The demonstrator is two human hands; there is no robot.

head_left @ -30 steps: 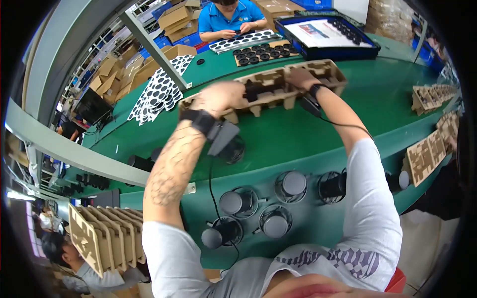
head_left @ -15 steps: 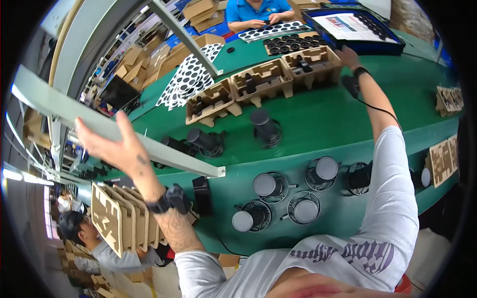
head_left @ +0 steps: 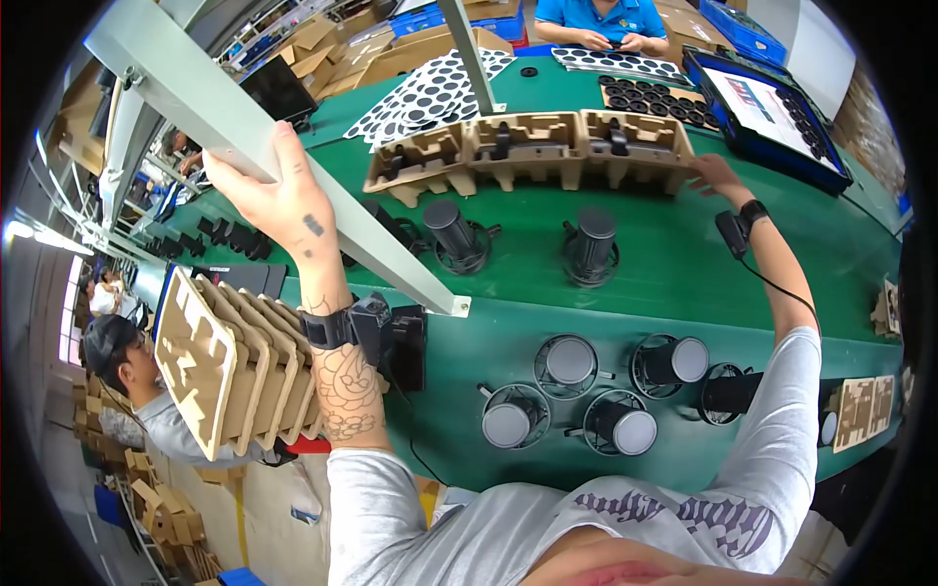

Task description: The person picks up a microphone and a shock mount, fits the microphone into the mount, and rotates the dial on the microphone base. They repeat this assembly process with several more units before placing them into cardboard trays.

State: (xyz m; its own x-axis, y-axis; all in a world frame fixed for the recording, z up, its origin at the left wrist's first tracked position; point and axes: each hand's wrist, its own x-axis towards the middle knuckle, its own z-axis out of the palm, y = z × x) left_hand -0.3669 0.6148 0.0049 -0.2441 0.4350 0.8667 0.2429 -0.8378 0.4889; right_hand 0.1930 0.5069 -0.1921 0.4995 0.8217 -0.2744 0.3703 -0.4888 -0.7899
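Note:
My left hand (head_left: 283, 207) is raised with thumb and fingers spread, over the slanting pale metal post (head_left: 332, 190). I cannot tell whether it touches the post. At the far right of the row of brown moulded-pulp trays (head_left: 528, 161), my right hand (head_left: 718, 177) reaches out with fingers extended, close to the end tray's edge. Contact there is unclear. Black parts lie in the trays. Nearer on the bench stand two black cylindrical devices with ring-shaped frames, one on the left (head_left: 455, 237) and one on the right (head_left: 592, 246).
Several similar black devices (head_left: 618, 426) stand on the near green bench (head_left: 459, 371). Stacked pulp trays (head_left: 200, 361) rise at left, beside a person in a cap (head_left: 112, 342). Across the bench are black rings (head_left: 660, 98), dotted sheets (head_left: 430, 93), a blue-edged case (head_left: 772, 112) and a person in blue (head_left: 601, 20).
The whole view has shifted, so the bench and trays sit differently in it. My right hand has drawn slightly nearer from the end tray's far corner. My left hand stays raised by the post.

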